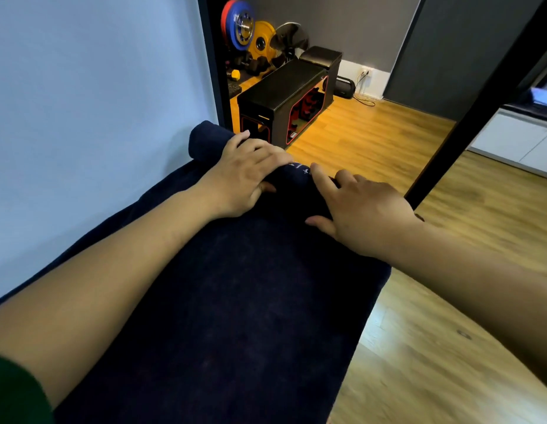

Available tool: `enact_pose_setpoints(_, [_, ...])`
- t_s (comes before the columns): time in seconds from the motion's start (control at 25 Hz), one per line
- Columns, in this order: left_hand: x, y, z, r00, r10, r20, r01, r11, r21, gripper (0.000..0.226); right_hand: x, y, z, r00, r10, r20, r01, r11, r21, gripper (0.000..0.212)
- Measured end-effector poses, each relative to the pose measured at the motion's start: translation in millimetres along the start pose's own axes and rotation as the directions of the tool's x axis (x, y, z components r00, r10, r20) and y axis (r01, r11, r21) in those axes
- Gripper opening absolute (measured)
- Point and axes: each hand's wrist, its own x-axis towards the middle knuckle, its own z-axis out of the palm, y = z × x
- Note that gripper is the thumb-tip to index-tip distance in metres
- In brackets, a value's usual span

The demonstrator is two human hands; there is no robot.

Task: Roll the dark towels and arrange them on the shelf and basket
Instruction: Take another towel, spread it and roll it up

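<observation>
Navy towel stretched out flat beside the wall, plain and dark, its far end wound into a fat roll with small pale stitching on top. Left grip curls over the roll, thumb tucked at the near side. Right grip clasps it alongside, fingers draped over it.

We see a pale blue wall on the left of the frame. At the top is a grey wall, with a shiny wooden floor below it. Blue and yellow weight plates sit at the top middle, near a black box with red edges. A white cabinet is at the right edge.
</observation>
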Motion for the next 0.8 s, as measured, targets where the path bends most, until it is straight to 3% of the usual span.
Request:
enact_pose_setpoints(0.16, [-18.0, 2.6, 1.1, 0.999, 0.032, -0.036, -0.033, 0.999, -0.016, 0.055, -16.4, -23.7, 8.6, 0.992, 0.03, -0.127, -0.02, 0.996, 0.081, 0.089])
enact_pose_setpoints(0.32, [-45.8, 9.1, -5.7, 0.999, 0.014, -0.053, -0.016, 0.999, -0.037, 0.06, -35.0, -47.7, 6.3, 0.998, 0.032, -0.047, -0.025, 0.988, 0.149, 0.097])
enact_pose_setpoints(0.52, [-51.7, 17.5, -14.3, 0.99, -0.038, -0.136, 0.049, 0.996, 0.075, 0.064, -58.0, -81.1, 7.5, 0.993, 0.03, -0.118, -0.009, 0.985, 0.171, 0.089])
enact_pose_setpoints(0.72, [-57.9, 16.1, -16.2, 0.98, -0.008, -0.197, 0.017, 0.999, 0.043, 0.061, -78.8, -103.1, 0.7, 0.992, -0.115, -0.051, 0.12, 0.985, 0.12, 0.081])
enact_pose_setpoints(0.8, [-60.6, 15.4, -14.2, 0.983, -0.01, -0.183, 0.014, 1.0, 0.025, 0.06, -72.1, -84.7, -12.4, 0.977, -0.104, -0.187, 0.134, 0.978, 0.161, 0.075])
